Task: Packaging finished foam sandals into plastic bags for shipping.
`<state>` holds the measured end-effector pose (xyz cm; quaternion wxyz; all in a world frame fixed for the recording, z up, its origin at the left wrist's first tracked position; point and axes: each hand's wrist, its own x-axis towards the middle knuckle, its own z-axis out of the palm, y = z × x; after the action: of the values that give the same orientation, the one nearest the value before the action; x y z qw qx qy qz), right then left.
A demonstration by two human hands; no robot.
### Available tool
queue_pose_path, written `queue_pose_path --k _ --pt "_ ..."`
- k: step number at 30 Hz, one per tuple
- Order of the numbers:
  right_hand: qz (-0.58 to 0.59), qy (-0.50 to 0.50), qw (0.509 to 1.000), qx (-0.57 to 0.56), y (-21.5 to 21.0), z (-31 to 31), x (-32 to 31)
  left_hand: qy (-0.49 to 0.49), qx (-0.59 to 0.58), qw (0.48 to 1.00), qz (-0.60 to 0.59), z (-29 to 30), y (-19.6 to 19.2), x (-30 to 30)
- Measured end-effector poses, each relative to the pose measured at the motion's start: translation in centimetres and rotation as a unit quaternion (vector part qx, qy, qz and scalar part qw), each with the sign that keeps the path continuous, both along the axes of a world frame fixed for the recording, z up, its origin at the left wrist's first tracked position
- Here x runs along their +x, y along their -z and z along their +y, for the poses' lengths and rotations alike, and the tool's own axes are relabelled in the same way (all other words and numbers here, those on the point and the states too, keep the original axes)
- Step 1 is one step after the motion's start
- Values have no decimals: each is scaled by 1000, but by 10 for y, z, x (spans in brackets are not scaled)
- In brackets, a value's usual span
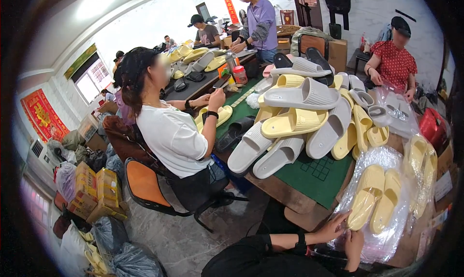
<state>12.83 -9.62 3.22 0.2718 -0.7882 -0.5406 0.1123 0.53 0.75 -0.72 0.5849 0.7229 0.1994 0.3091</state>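
Note:
A pair of yellow slippers lies side by side on a stack of clear plastic bags (392, 163) at the lower right. My left hand (332, 228) reaches the near end of the left yellow slipper (365, 199), its fingers closed at the edge. Just below, my right hand (354, 247) has its fingers bent together against the same end; part of the grip is hidden. The right yellow slipper (385, 202) rests beside it, touched by neither hand. Whether the pair is inside a bag or on top, I cannot tell.
A high pile of grey and yellow slippers (302, 96) covers the green table mat (319, 178). Bagged yellow slippers (419, 168) lie right of the stack. A co-worker in white (171, 137) sits left; a person in red (394, 62) handles plastic across the table. An orange-backed chair (145, 185) stands left.

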Motion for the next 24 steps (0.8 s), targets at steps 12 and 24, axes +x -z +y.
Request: queue_pose_path --k 12,24 --pt "-86 78 991 -74 26 5 -1 -4 26 1000 0 -1 1 -4" --pt "-61 93 993 -43 -16 2 -6 5 -17 1000 19 1 7 -1"
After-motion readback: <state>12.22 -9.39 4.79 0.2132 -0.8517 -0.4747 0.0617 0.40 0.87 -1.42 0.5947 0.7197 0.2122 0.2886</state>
